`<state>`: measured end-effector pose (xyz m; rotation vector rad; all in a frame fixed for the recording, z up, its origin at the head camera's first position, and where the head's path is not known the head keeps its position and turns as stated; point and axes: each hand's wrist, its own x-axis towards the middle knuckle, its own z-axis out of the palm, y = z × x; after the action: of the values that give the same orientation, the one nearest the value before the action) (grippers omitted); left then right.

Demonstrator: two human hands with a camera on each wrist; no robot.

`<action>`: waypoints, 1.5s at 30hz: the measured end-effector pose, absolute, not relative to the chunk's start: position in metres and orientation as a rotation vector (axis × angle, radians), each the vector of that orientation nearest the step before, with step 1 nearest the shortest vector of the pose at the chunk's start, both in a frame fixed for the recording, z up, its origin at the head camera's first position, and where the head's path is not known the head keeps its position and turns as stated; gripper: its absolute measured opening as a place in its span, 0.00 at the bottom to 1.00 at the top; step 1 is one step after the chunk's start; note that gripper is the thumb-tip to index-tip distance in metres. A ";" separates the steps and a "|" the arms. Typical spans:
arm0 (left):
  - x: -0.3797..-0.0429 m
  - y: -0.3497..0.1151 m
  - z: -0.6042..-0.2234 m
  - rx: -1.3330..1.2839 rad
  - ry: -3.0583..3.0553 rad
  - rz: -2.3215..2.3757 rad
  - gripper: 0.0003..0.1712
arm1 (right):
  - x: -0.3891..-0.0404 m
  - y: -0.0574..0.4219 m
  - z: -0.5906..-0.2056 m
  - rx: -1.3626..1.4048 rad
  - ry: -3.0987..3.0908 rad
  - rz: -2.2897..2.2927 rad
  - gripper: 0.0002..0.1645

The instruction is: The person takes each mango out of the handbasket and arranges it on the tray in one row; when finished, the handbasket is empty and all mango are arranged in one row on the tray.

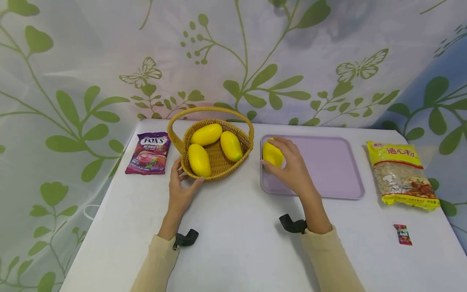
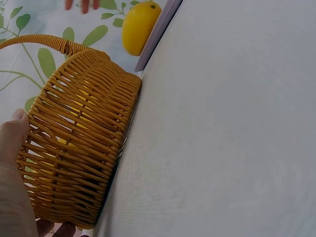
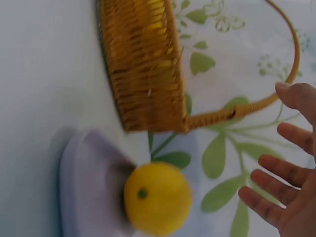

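A leaf-printed curtain [image 1: 106, 44] stands behind the white bench [image 1: 233, 231]. Toward the right of the bench lies a lilac tray [image 1: 324, 162], its raised rim running all round. To its left, a little apart, stands the wicker basket [image 1: 219, 160], with a tall handle [image 1: 209, 108] arching from side to side over its opening. Beyond the tray's right end lies a yellow bag [image 1: 403, 174]; a smaller purple bag [image 1: 148, 154] lies just left of the basket.

The right hand [image 1: 293, 168] hangs over the tray's left end, fingers well parted and holding nothing; the right wrist view shows a gap between fingertips and fruit. The left hand [image 1: 180, 190] grips the basket's near left side, thumb at the rim and the other fingers round the wall, partly hidden by it.

Under the right hand, between thumb and fingers as seen from the head, one mango [image 1: 273, 154] rests in the tray, close inside the left rim. Three more mangoes [image 1: 206, 134] lie in the basket: one at the back, one front left near the left thumb, one at the right. A small red packet [image 1: 403, 234] lies on the bench below the yellow bag, well apart from both hands
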<state>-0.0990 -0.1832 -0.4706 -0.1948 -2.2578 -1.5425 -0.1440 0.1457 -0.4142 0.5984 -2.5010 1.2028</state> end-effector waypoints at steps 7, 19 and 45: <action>-0.100 -0.180 -0.471 -0.172 -2.276 -1.542 0.49 | -0.136 0.106 -0.397 0.911 -2.491 1.215 0.38; -0.099 -0.180 -0.470 -0.162 -2.274 -1.521 0.49 | -0.173 0.056 -0.411 1.056 -2.688 1.094 0.34; -0.098 -0.181 -0.470 -0.201 -2.245 -1.482 0.48 | -0.208 0.028 -0.439 0.671 -2.883 0.997 0.34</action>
<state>-0.0984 -0.1809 -0.4698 -0.2005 -2.2453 -1.4818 -0.2080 0.0276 -0.4386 0.6710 -2.8832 0.9971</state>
